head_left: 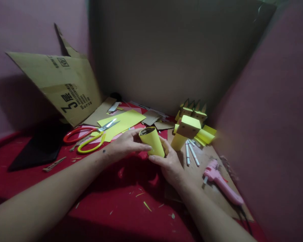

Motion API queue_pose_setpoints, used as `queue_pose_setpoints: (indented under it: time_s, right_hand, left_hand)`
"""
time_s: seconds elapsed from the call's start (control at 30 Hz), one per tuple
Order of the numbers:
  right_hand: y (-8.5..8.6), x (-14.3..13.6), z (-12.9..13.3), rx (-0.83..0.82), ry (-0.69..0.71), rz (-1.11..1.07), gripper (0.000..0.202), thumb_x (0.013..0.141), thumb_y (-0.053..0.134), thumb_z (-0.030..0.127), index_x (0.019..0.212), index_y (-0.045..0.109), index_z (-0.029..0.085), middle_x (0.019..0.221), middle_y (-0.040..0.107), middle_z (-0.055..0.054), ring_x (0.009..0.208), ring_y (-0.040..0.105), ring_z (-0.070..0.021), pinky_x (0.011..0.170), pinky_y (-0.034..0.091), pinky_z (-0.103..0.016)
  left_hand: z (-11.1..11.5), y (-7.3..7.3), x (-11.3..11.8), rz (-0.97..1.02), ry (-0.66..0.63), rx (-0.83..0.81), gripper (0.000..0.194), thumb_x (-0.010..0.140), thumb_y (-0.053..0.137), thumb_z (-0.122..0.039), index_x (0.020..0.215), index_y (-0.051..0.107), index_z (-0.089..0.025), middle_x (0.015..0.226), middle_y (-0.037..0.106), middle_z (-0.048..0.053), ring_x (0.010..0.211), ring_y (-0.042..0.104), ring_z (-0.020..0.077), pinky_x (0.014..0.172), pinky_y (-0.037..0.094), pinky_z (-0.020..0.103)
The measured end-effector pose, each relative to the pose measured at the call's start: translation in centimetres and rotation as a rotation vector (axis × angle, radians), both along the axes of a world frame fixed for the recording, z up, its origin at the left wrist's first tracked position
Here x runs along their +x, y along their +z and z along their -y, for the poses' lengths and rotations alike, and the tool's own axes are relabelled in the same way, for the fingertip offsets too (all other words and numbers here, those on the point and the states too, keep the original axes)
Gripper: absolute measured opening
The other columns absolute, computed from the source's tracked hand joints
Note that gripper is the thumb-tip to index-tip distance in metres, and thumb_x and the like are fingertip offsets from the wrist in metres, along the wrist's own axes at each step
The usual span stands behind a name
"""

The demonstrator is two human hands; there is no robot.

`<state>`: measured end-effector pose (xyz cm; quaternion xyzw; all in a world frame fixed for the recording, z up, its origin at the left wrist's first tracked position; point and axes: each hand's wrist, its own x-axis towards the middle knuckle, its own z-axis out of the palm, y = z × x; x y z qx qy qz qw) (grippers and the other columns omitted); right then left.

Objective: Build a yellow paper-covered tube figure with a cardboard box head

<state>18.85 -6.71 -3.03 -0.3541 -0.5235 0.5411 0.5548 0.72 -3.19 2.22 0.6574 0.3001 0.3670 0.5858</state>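
A short tube wrapped in yellow paper (152,140) is held just above the red cloth (116,208), its open dark end tilted up and to the left. My left hand (126,144) grips its left side with thumb and fingers. My right hand (168,163) holds it from below and from the right. Behind the tube lies a sheet of yellow paper (122,122). Right of my hands stand yellow paper box figures (189,126) with pointed tops.
Two pairs of scissors, red-handled (77,134) and yellow-handled (91,145), lie at the left. A pink glue gun (221,181) and white glue sticks (192,155) rest on brown cardboard (207,198) at right. Folded printed cardboard (58,84) leans at back left, a big cardboard panel (166,57) behind.
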Motion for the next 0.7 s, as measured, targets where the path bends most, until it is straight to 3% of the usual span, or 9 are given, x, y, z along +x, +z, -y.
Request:
queue_pose_setpoints:
  time_s: [0.17, 0.3, 0.4, 0.5, 0.7]
  right_hand:
    - [0.4, -0.1, 0.3, -0.001, -0.061, 0.033, 0.066, 0.06, 0.089, 0.031, 0.12, 0.062, 0.029, 0.107, 0.071, -0.001, 0.096, 0.067, -0.0234, 0.089, 0.052, -0.039]
    - [1.0, -0.2, 0.6, -0.046, -0.078, 0.051, 0.069, 0.054, 0.091, 0.028, 0.117, 0.064, 0.029, 0.103, 0.07, 0.0, 0.094, 0.067, -0.0239, 0.09, 0.053, -0.042]
    - [1.0, -0.3, 0.5, -0.063, -0.083, 0.008, 0.079, 0.052, 0.091, 0.025, 0.124, 0.058, 0.031, 0.105, 0.069, -0.001, 0.097, 0.067, -0.0247, 0.092, 0.054, -0.044]
    - [1.0, -0.4, 0.2, -0.078, -0.087, -0.178, 0.085, 0.054, 0.087, 0.021, 0.13, 0.051, 0.03, 0.112, 0.066, -0.003, 0.101, 0.066, -0.0249, 0.089, 0.057, -0.042]
    - [1.6, -0.5, 0.1, -0.107, 0.031, -0.313, 0.067, 0.06, 0.083, 0.024, 0.121, 0.053, 0.026, 0.116, 0.064, -0.004, 0.1, 0.067, -0.0255, 0.088, 0.06, -0.044]
  left_hand:
    - [-0.1, -0.1, -0.1, -0.041, 0.065, -0.025, 0.046, 0.072, 0.078, -0.034, 0.112, 0.061, -0.019, 0.085, 0.068, 0.003, 0.069, 0.061, 0.016, 0.058, 0.047, 0.026]
    - [-0.1, -0.1, -0.1, -0.01, 0.137, -0.013, 0.05, 0.074, 0.076, -0.042, 0.115, 0.058, -0.019, 0.081, 0.061, 0.002, 0.062, 0.055, 0.0129, 0.049, 0.042, 0.022]
    - [-0.2, -0.2, -0.1, -0.009, 0.161, -0.013, 0.04, 0.075, 0.075, -0.042, 0.105, 0.061, -0.018, 0.083, 0.061, 0.003, 0.063, 0.055, 0.0119, 0.048, 0.043, 0.02]
    - [-0.5, -0.4, -0.1, 0.022, 0.162, -0.049, 0.035, 0.073, 0.076, -0.036, 0.098, 0.06, -0.017, 0.084, 0.062, 0.003, 0.061, 0.057, 0.0124, 0.047, 0.047, 0.022]
    - [-0.2, -0.2, 0.2, 0.089, 0.176, -0.065, 0.043, 0.073, 0.076, -0.033, 0.105, 0.051, -0.018, 0.091, 0.066, 0.004, 0.077, 0.067, 0.0201, 0.068, 0.056, 0.032]
